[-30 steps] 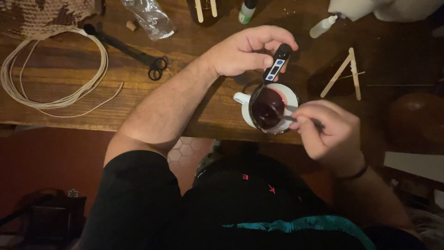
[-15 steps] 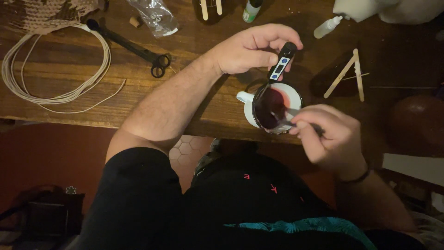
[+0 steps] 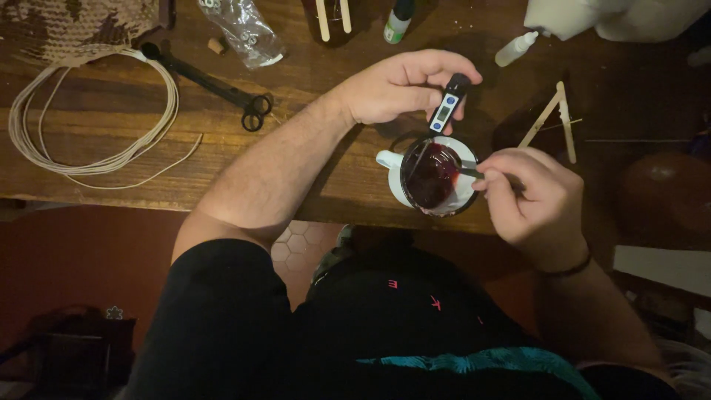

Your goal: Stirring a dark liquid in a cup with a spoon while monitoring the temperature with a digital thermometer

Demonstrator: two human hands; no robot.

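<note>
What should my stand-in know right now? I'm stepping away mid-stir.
Left hand: grip on a thermometer, its probe down in the mug.
Right hand: grip on a thin stirrer, tip in the dark red liquid.
Mug sits at the near edge of the table.
Done: mug is filled, probe and stirrer are in.
Left: reading cannot be made out; I'd guess stirring and checking go on.

In my left hand point(image 3: 396, 89) I pinch a black probe thermometer point(image 3: 449, 107) with a small pale display, tilted, its thin probe running down into the cup point(image 3: 394, 178) right of frame centre. The cup is white, upright at the table's near edge, handle to the left, filled with dark red liquid. My right hand point(image 3: 535, 200) holds a thin stirrer point(image 3: 469, 172) dipped in at the rim.
</note>
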